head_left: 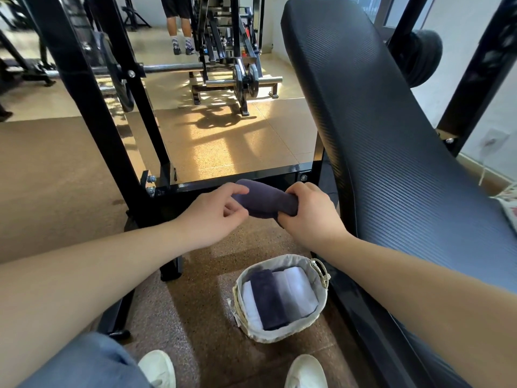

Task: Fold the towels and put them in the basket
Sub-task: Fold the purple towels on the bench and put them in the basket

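Both hands hold one dark purple towel (265, 198) in the air, in the middle of the view, in front of a black metal frame (195, 186). The right hand (310, 217) has a closed grip: its fingers are curled around the right end of the towel. The left hand (215, 212) has a lighter grip, and its thumb and fingers pinch the left end. The towel is bunched into a thick roll between the two hands.

The basket (279, 336) stands on the floor (201, 317), nearer than the hands and a little to the right, just beside the base of the padded surface (391, 135). Inside it lie folded towels side by side: a dark folded towel (268, 301) in the middle, a pale folded towel (299, 289) to its right, and a white one (249, 303) to its left.

The padded surface is black and rises on the right side. A patterned cloth (507, 205) lies on it at the right edge of the view. Two white shoes (159, 368) show at the near edge. Far away, a barbell (173, 68) rests on a rack, and the legs of another person (180, 23) are beside the machines.
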A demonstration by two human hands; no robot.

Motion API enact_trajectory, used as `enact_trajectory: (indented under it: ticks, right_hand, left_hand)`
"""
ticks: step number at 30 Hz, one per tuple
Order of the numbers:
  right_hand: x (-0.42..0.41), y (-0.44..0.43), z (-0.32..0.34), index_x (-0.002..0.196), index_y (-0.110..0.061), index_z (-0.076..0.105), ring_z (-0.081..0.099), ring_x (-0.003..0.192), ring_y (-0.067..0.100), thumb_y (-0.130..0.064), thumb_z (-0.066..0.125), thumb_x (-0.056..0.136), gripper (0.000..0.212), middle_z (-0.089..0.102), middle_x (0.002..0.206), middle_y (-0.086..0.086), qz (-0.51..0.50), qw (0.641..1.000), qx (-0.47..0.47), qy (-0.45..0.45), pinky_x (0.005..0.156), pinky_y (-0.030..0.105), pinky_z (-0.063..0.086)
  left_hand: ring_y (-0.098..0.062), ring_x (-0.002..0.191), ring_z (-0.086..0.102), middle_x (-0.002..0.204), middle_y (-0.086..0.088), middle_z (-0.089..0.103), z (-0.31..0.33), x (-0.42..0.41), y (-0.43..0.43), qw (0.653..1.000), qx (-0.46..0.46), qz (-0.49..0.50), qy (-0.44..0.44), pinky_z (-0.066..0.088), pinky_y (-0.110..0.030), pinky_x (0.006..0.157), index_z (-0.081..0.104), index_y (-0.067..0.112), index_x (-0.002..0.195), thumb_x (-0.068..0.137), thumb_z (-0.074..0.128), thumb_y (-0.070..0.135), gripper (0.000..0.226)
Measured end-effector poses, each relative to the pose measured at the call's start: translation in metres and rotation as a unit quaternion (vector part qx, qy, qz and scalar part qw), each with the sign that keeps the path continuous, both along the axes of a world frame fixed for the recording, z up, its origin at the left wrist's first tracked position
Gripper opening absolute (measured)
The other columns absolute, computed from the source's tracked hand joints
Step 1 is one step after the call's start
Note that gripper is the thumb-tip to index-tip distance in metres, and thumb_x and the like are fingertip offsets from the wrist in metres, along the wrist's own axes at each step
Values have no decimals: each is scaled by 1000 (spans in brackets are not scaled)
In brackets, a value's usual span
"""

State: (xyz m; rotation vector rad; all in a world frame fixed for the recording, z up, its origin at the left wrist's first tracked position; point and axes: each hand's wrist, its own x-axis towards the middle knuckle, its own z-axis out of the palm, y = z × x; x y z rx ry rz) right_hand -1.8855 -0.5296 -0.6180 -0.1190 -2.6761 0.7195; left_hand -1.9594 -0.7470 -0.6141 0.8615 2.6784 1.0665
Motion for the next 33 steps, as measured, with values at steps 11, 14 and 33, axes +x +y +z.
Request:
enact_trajectory:
  ticks: [11, 14, 33]
  right_hand:
    - [12, -24, 3, 118, -21, 61, 44, 122, 2, -39, 80, 83, 43, 47, 132, -7, 193, 961, -160, -115, 96, 15, 39]
    - [12, -21, 6, 111, -21, 67, 47, 134, 12, -25, 70, 94, 18, 52, 141, 2, 152, 949, -261, -92, 110, 35, 40]
    - [9, -26, -12, 148, -36, 41, 68, 104, 19, 14, 59, 86, 82, 49, 137, -5, 141, 905, -378, -136, 79, 38, 63]
  left_hand:
    - [-28, 106, 70, 124, -12, 65, -2, 7, 23, 934, 232, 103, -250, 59, -48, 92, 40, 42, 144, 79, 80, 33, 77]
    - [-31, 102, 71, 123, -15, 65, -2, 6, 20, 931, 241, 98, -258, 60, -47, 88, 41, 45, 138, 84, 80, 17, 72]
    - [-30, 108, 67, 124, -8, 62, -16, 11, 28, 900, 293, 138, -292, 58, -56, 90, 44, 44, 118, 93, 69, 9, 50]
